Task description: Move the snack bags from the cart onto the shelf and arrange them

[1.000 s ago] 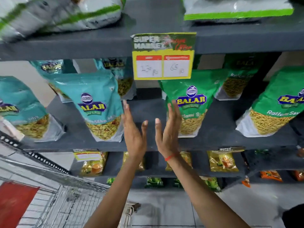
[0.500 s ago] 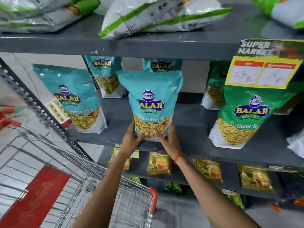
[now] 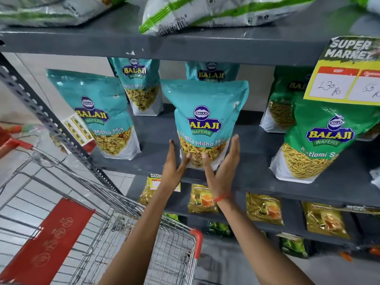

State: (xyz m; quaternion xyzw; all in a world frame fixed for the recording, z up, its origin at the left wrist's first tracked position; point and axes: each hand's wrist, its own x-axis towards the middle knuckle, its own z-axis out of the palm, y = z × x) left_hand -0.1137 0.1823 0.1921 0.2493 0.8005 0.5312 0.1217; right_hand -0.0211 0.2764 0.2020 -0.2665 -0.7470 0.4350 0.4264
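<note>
A teal Balaji "Khatta Mitha Mix" snack bag [image 3: 205, 103] stands upright on the middle grey shelf [image 3: 253, 171], near its front edge. My left hand [image 3: 174, 161] lies against the bag's lower left side and my right hand [image 3: 224, 167] against its lower right side. Fingers point up and both thumbs press on the front window, so the bag is held between the two hands. Another teal bag [image 3: 98, 112] stands to the left, and two more [image 3: 139, 83] stand behind. The wire cart [image 3: 144, 233] is below left; no snack bags show in it.
Green Balaji bags [image 3: 320, 140] stand to the right under a yellow price sign [image 3: 347, 73]. White-and-green bags [image 3: 216, 11] lie on the top shelf. Yellow packets [image 3: 202, 199] fill the lower shelf. A perforated upright [image 3: 41, 112] slants at the left. A red panel [image 3: 47, 243] sits in the cart.
A second ago both hands were open and empty in front of the shelf. The view swung left, the hands closed on the teal bag's base, and the fingers now stretch up its sides.
</note>
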